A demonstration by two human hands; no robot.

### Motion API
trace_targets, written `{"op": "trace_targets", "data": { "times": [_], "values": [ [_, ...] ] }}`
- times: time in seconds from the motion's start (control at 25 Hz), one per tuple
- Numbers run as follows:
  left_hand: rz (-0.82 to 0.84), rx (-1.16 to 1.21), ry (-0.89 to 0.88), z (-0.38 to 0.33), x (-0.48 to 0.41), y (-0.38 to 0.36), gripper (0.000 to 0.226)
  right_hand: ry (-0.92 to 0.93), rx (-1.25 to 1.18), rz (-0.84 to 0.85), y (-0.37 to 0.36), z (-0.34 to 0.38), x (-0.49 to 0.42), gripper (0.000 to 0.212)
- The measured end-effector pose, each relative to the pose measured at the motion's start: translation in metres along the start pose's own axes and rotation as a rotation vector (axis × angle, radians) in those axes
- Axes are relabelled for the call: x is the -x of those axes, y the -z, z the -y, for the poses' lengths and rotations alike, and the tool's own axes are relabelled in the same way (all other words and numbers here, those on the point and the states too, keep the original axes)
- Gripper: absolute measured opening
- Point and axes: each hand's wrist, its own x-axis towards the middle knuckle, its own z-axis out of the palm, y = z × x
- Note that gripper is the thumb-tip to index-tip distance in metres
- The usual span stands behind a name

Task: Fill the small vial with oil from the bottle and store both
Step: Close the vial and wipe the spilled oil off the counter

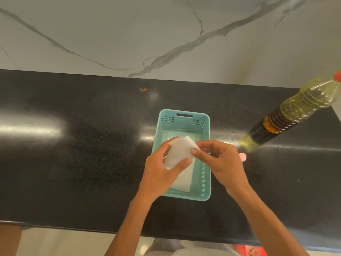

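Note:
A tall clear oil bottle (295, 111) with a red cap stands on the black counter at the right, holding yellow oil. A teal plastic basket (206, 145) sits in the middle of the counter. Above the basket, my left hand (160, 174) and my right hand (223, 161) both grip a white tissue (180, 151), pinched between fingers and thumbs. More white tissue (184, 182) lies inside the basket under my hands. A small pink round thing (242, 156) lies on the counter beside my right hand. No vial is visible; it may be hidden by the tissue.
The black counter (83, 154) runs left to right, with its front edge near the bottom of the view. A marble wall (166, 34) rises behind it. A small orange speck (143, 89) lies near the back edge. Something red (249, 250) shows below the counter.

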Motion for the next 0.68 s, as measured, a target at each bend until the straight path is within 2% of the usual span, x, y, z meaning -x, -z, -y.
{"op": "trace_targets", "data": {
  "times": [0.12, 0.28, 0.4, 0.52, 0.68],
  "values": [
    [-0.018, 0.133, 0.049, -0.008, -0.003, -0.008, 0.039, -0.147, -0.234, 0.035, 0.003, 0.0, 0.005, 0.019],
    [-0.115, 0.324, 0.136, -0.013, -0.003, -0.009, 0.028, -0.184, -0.25, 0.068, 0.0, 0.0, 0.009, 0.029],
    [-0.18, 0.451, 0.247, -0.017, -0.001, -0.008, 0.038, -0.218, -0.323, 0.152, -0.001, -0.005, 0.008, 0.047],
    [-0.255, 0.485, 0.302, -0.022, 0.002, -0.013, 0.044, -0.234, -0.38, 0.244, -0.003, -0.006, 0.01, 0.039],
    [-0.316, 0.47, 0.301, -0.026, 0.008, -0.024, 0.038, -0.163, -0.314, 0.147, -0.002, -0.006, 0.013, 0.018]
  ]
}}
